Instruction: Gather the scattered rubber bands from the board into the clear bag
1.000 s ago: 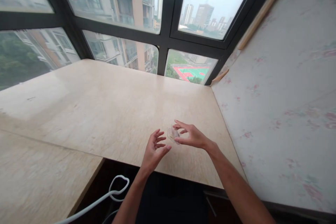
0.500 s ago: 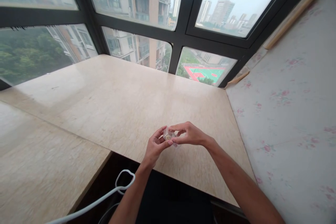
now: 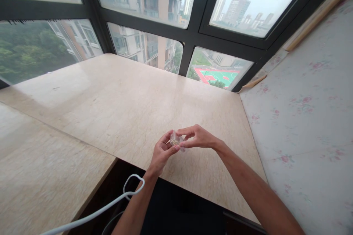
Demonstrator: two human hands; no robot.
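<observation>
Between my hands is a small clear plastic bag [image 3: 176, 140] with something thin and yellowish inside, too small to name. My left hand [image 3: 163, 151] grips its left side, thumb in front and fingers behind. From the right, my right hand [image 3: 197, 137] pinches the bag between thumb and fingers. Both hands are closed on it, just above the beige marble-patterned counter [image 3: 138, 106].
A white cable [image 3: 102, 209] loops beside my left forearm, in front of the dark gap under the counter's edge. Dark-framed windows [image 3: 190, 55] line the back. A flower-patterned wall [image 3: 298, 117] bounds the right side.
The view has shifted slightly. Both hands keep their hold on the plastic bag, with hardly any change in their fingers.
</observation>
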